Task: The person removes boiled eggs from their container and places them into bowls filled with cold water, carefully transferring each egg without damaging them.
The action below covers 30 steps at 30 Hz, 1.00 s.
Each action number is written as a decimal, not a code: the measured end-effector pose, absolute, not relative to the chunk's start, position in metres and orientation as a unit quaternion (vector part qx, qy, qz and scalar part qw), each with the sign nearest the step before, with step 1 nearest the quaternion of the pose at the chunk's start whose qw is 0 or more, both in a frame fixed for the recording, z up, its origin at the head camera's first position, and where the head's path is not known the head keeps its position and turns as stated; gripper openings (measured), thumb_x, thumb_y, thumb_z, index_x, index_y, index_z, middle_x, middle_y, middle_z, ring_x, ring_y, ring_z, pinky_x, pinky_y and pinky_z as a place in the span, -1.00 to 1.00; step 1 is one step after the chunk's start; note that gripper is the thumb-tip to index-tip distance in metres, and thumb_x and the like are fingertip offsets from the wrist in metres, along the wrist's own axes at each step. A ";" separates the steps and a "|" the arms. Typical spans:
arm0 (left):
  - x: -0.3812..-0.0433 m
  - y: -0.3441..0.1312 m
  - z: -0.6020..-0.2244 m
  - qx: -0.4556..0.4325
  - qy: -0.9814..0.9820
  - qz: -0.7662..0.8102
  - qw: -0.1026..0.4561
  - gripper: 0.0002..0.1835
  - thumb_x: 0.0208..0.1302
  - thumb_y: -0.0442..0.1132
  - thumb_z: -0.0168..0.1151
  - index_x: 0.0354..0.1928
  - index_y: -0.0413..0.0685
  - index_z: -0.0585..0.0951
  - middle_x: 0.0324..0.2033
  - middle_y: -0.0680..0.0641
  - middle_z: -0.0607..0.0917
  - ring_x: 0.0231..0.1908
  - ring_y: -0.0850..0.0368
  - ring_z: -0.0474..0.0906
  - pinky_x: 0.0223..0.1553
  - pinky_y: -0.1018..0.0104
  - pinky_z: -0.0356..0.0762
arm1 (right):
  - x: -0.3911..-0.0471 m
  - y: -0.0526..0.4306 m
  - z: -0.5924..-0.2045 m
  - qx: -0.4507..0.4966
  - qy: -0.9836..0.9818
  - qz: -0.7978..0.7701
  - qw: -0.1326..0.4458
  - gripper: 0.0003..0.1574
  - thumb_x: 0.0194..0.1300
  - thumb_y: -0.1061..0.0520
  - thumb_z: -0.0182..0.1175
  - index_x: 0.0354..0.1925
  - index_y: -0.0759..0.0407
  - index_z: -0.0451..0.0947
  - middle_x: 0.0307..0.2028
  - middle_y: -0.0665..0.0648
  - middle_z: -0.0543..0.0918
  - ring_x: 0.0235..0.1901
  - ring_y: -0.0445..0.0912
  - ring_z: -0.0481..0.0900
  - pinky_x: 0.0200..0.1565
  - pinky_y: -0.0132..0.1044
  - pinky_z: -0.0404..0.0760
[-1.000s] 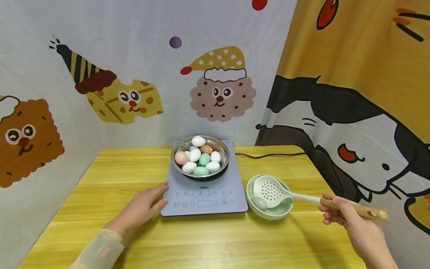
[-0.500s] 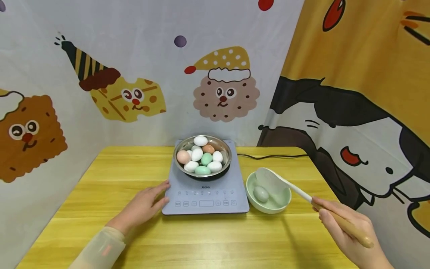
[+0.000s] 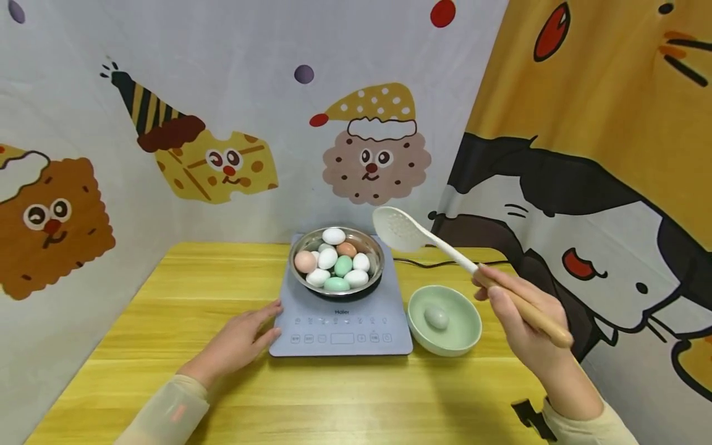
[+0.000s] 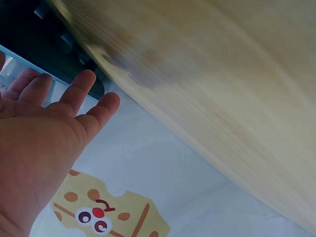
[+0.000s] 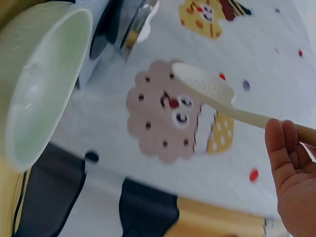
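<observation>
My right hand [image 3: 536, 351] grips the wooden handle of a white slotted spoon [image 3: 402, 230], its perforated head raised to the right of the pan and above its rim. Below it, a pale green bowl [image 3: 471, 326] holds one pale egg [image 3: 436, 317]. A steel pan [image 3: 367, 242] filled with several white, brown and green eggs [image 3: 343, 266] stands on a grey induction cooktop [image 3: 394, 303]. At the cooktop's left edge my left hand [image 3: 236, 339] rests with loosely spread fingers. In the left wrist view those fingertips [image 4: 85, 79] lie along the cooktop's side.
The wooden table [image 3: 311, 395] backs onto a patterned cloth wall [image 3: 233, 49]. A black power cable [image 3: 434, 266] runs right from behind the cooktop. On the right hangs a yellow, black and white curtain [image 3: 589, 111].
My right hand has lifted the slotted spoon out of the green bowl and moved it up and leftward towards the pan. The egg stays in the bowl. My left hand keeps its place.
</observation>
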<state>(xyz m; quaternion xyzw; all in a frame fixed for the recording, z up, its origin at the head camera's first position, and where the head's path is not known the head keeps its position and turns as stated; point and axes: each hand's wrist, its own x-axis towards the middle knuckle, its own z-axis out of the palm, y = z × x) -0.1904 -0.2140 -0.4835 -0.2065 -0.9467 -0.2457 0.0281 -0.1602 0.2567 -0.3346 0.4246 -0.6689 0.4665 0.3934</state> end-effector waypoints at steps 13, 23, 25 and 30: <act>-0.193 -0.208 -0.482 -0.216 -0.942 -0.258 0.017 -0.43 0.64 0.02 0.17 0.53 -0.07 0.48 0.58 -0.09 0.43 0.45 -0.32 0.49 0.46 -0.32 0.45 | -0.249 0.209 -0.349 0.427 -0.784 0.287 0.347 -0.61 0.49 0.17 0.25 0.16 0.33 0.74 -0.07 0.23 0.86 -0.18 0.03 0.79 -0.07 -0.46 0.72; -0.193 -0.212 -0.486 -0.209 -0.942 -0.263 0.012 -0.42 0.64 0.01 0.17 0.54 -0.08 0.47 0.60 -0.08 0.41 0.47 -0.32 0.47 0.47 -0.31 0.44 | -0.270 0.199 -0.348 0.424 -0.816 0.264 0.291 -0.55 0.37 0.27 0.32 0.21 0.27 0.72 0.06 0.22 0.85 0.00 0.12 0.83 0.07 -0.12 0.80; -0.193 -0.213 -0.487 -0.207 -0.942 -0.266 0.009 -0.42 0.64 0.00 0.18 0.54 -0.08 0.46 0.60 -0.08 0.40 0.48 -0.32 0.47 0.48 -0.31 0.43 | -0.273 0.200 -0.346 0.428 -0.816 0.262 0.288 -0.56 0.36 0.28 0.32 0.19 0.27 0.74 0.04 0.22 0.85 -0.03 0.12 0.83 0.00 -0.02 0.82; -0.192 -0.216 -0.487 -0.202 -0.941 -0.270 0.011 -0.41 0.64 0.02 0.17 0.55 -0.08 0.46 0.60 -0.09 0.39 0.48 -0.34 0.46 0.47 -0.32 0.43 | -0.287 0.200 -0.336 0.431 -0.826 0.257 0.257 -0.57 0.41 0.27 0.31 0.22 0.21 0.74 0.08 0.20 0.85 -0.01 0.12 0.83 -0.02 0.08 0.81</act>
